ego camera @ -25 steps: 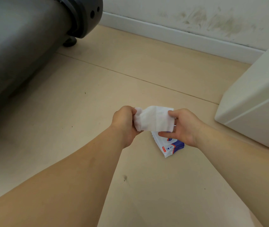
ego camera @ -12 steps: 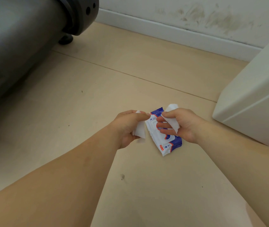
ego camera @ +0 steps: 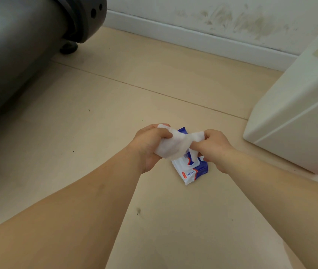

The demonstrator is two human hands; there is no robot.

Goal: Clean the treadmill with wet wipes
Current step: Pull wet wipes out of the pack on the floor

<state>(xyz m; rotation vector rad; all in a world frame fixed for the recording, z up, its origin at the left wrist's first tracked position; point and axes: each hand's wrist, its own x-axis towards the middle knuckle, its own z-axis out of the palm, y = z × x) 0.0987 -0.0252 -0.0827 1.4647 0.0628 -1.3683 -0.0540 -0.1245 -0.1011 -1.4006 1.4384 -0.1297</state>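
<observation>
Low over the beige floor (ego camera: 115,105), centre of view: both hands meet just above a pack of wet wipes (ego camera: 192,170). Left hand (ego camera: 150,144): fingers curled round one end of a white wet wipe (ego camera: 175,145), thumb laid over the top, firm grip. Right hand (ego camera: 215,150): fingers and thumb pinch the other end of the same wipe. The wipe spans the short gap between the two hands, crumpled and partly unfolded, clear of the floor. A narrow white strip hangs below the right hand's fingers towards the top of the pack; whether it joins the pack's opening cannot be told. The pack is blue and white with a red-orange mark, lies flat on the floor, and its far end is hidden under the hands and wipe. Treadmill (ego camera: 18,45): dark grey, upper left, well apart from the hands, untouched; its rounded end cap (ego camera: 88,14) shows two small holes, and a black foot (ego camera: 68,48) rests on the floor. White wall (ego camera: 231,18) carries brownish smudges above a white baseboard (ego camera: 193,35). A cream-white box-shaped unit (ego camera: 299,123) stands at right, near the right forearm. One small dark mark (ego camera: 138,210) sits on the floor between the forearms.
</observation>
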